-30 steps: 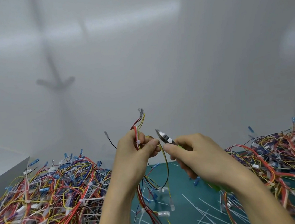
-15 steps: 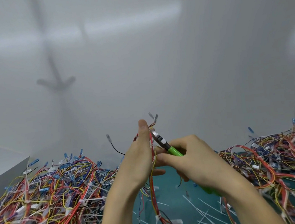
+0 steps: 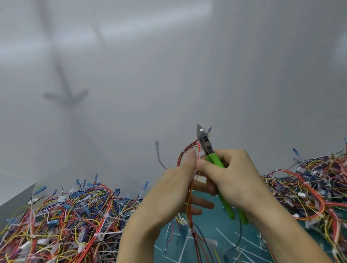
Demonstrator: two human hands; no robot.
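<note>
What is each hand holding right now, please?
Left hand: pinches the wire bundle between thumb and fingers.
Right hand: grips the green cutters.

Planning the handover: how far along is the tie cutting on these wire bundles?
Done: cut white tie strips litter the green mat. In hand: the left hand holds one wire bundle, the right hand works green cutters at its top. Left: the left pile shows white ties; likely much remains.
</note>
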